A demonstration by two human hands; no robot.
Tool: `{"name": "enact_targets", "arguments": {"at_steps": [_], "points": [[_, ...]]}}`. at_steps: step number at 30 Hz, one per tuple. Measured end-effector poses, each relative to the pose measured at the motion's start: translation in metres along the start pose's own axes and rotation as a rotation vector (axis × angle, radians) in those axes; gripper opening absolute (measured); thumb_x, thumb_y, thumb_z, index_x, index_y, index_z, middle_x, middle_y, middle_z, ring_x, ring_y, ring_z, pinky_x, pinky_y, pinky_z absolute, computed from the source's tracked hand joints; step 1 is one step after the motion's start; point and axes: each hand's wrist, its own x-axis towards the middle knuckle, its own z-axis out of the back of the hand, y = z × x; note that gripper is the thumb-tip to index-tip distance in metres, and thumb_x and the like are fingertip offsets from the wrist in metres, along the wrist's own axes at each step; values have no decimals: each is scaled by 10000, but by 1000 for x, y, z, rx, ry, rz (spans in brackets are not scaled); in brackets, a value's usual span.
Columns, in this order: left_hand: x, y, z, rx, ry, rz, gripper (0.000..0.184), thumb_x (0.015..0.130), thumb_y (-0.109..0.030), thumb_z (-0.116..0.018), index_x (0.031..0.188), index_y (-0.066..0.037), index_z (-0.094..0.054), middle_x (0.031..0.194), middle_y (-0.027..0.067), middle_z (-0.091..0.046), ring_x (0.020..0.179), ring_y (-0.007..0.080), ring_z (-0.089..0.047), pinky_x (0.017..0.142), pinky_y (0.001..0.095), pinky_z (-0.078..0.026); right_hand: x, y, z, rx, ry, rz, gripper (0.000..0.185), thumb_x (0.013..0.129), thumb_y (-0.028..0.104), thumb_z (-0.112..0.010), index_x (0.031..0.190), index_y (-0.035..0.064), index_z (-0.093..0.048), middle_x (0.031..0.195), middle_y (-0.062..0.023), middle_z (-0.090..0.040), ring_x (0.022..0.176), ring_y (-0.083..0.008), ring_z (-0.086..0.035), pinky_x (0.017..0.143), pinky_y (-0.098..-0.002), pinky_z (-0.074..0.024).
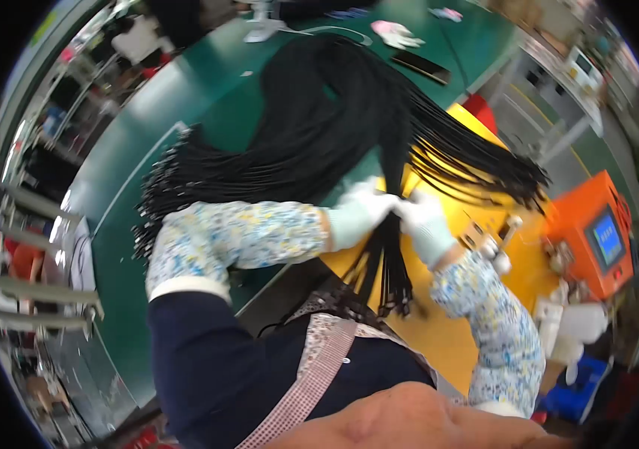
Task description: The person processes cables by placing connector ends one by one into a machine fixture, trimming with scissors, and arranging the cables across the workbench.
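Observation:
A large heap of thin black cables arcs over the green table, with light-coloured tips bunched at the left end. From it a narrower bundle of black cables runs down toward my body, its loose ends hanging in front of my apron. My left hand, in a white glove, closes on this bundle from the left. Right beside it my right hand, also gloved, pinches the same bundle; the fingertips of both hands nearly meet. More black cable ends fan out to the right over a yellow surface.
An orange machine with a blue screen stands at the right on the yellow worktop. Small metal fittings sit near my right hand. A dark phone and a white glove lie at the back of the green table.

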Motion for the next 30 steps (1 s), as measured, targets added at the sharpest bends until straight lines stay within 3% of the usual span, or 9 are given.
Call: {"name": "enact_targets", "arguments": {"at_steps": [7,8,10,12,18,22,26,28,30], "points": [[10,-24,36,-190,72,259,568,769,-406,-725,1050,78,-630,928,132,-655,800,161,-615,671,291,-497,22,-17,-2,487,316,-183,187,783,-22,-574,965,-11,-615,916,-88,-640,829,-163,-618,715,-304,-509],[14,-25,26,-171,45,206,589,759,-417,-732,1043,89,-629,950,142,-660,819,170,-628,678,290,-504,35,-37,-13,558,329,-43,183,764,-52,-572,927,12,-625,890,-73,-634,839,-167,-614,725,-322,-505],[14,-44,35,-178,203,255,644,740,-424,-744,1071,111,-604,1008,177,-653,888,210,-643,726,317,-520,34,-36,-16,-131,156,1182,236,701,-16,-622,936,-13,-615,906,-105,-636,844,-181,-601,717,-322,-494],[19,-48,39,-320,339,368,716,731,-413,-755,1153,133,-560,1070,213,-642,949,245,-647,771,350,-530,32,-39,-36,450,222,108,253,707,52,-644,936,-46,-599,876,-116,-629,816,-193,-592,714,-320,-488],[35,-36,26,-99,226,416,602,753,-298,-720,1165,103,-541,1033,250,-634,856,289,-664,726,351,-538,-25,25,35,-255,433,109,388,746,201,-621,1088,20,-653,1046,-200,-658,887,-335,-663,814,-398,-528],[27,-38,22,-679,349,567,187,851,-127,-596,947,-7,-489,724,115,-549,587,219,-564,530,388,-499,15,-1,101,-1126,-206,255,257,788,75,-536,1026,60,-633,986,-199,-630,931,-383,-615,826,-455,-504],[32,-55,56,-629,581,275,146,785,-49,-609,876,-13,-501,721,72,-557,565,179,-560,553,349,-510,60,-36,148,-1098,56,253,307,638,152,-659,907,14,-610,892,-209,-644,907,-379,-623,806,-431,-502],[56,-54,106,232,639,-882,80,759,-21,-611,801,-23,-542,708,55,-575,604,162,-575,578,319,-494,58,-21,152,-984,129,160,361,632,194,-687,940,6,-663,968,-229,-665,986,-359,-631,871,-380,-501],[81,-71,152,198,771,-1108,64,767,-5,-590,825,-25,-572,658,40,-573,637,160,-587,586,303,-476,42,3,143,-798,139,0,281,690,117,-690,934,-17,-658,808,-165,-678,653,-239,-677,613,-343,-546]]}}
